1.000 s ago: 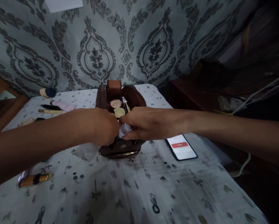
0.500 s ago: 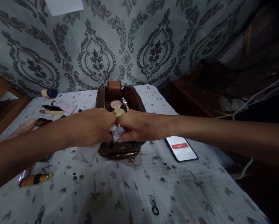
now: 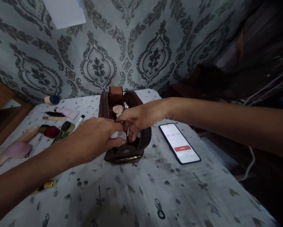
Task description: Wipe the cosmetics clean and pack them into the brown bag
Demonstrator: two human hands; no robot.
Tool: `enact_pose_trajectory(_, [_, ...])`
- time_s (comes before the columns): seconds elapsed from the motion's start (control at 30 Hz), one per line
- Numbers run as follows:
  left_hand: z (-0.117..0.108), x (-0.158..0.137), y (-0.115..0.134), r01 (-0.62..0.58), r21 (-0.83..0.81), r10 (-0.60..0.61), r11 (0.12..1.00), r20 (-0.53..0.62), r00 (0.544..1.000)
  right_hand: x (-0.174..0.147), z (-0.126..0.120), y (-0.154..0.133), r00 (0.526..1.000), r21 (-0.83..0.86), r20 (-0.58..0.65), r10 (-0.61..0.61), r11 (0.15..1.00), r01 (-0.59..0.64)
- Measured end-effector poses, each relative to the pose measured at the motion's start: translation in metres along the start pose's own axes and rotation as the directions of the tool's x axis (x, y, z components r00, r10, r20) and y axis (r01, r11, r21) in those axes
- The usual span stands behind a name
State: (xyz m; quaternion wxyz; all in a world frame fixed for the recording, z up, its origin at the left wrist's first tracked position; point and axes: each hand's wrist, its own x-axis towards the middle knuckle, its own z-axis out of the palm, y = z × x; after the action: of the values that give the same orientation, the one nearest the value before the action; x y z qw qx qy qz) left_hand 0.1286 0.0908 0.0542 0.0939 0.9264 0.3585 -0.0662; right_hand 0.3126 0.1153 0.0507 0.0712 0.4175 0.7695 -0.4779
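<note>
A brown makeup bag (image 3: pixel 104 105) stands unzipped on the patterned cloth, its tan tab (image 3: pixel 116 92) at the far side. My left hand (image 3: pixel 97 134) is closed around a whitish item with a rounded end (image 3: pixel 119 135), over the near part of the bag; its exact kind is unclear. Over the bag's opening, my right hand (image 3: pixel 140 118) points down with its fingers apart, the fingertips among the contents. Whether they touch anything is hidden. Inside the bag, a round pinkish compact (image 3: pixel 118 109) shows beyond my fingers.
At left lie a pink tube (image 3: pixel 69 112), a red-topped pot (image 3: pixel 52 131), a green-lidded jar (image 3: pixel 67 126), a pink puff (image 3: pixel 19 149) and a gold tube (image 3: pixel 49 183). A phone (image 3: pixel 180 145) with a running timer lies right of the bag. Patterned curtain (image 3: pixel 98 63) hangs behind.
My hands, earlier together over the bag, have moved apart. The left has drawn slightly back with the whitish item; the right has loosened its fingers. The view has tilted up a little.
</note>
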Motion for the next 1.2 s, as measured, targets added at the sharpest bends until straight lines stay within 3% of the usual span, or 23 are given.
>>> enact_pose_trajectory(0.07, [0.001,-0.001,-0.001,-0.032,-0.011,0.032,0.999,0.0,0.999,0.007,-0.003,-0.002,1.0,-0.014,0.024,0.019,1.0,-0.019])
enact_pose_trajectory(0.13, [0.0,-0.001,-0.002,-0.043,-0.018,0.043,0.999,-0.002,0.999,0.016,-0.005,-0.005,1.0,-0.165,0.001,0.023,0.986,-0.022])
enact_pose_trajectory(0.23, [0.0,-0.002,-0.002,-0.02,0.006,0.02,1.0,-0.001,1.0,0.031,-0.008,-0.006,0.998,-0.43,-0.017,-0.056,0.902,0.043])
enact_pose_trajectory(0.33, [0.001,-0.003,-0.003,-0.032,0.024,0.032,0.999,0.001,0.999,0.038,-0.008,-0.004,0.995,-0.526,0.049,-0.086,0.845,0.099])
enact_pose_trajectory(0.63, [0.003,-0.003,-0.005,-0.046,0.034,0.046,0.998,-0.002,0.999,0.033,-0.002,-0.005,0.999,-0.478,0.046,-0.025,0.877,0.044])
enact_pose_trajectory(1.0, [-0.001,-0.002,0.001,-0.052,0.049,0.051,0.997,0.034,0.998,0.03,-0.001,-0.01,0.998,-0.516,0.035,-0.051,0.855,0.062])
enact_pose_trajectory(1.2, [-0.002,-0.009,-0.002,-0.085,-0.021,0.083,0.996,-0.061,0.995,0.028,-0.005,-0.009,1.0,-0.546,0.0,-0.004,0.838,0.003])
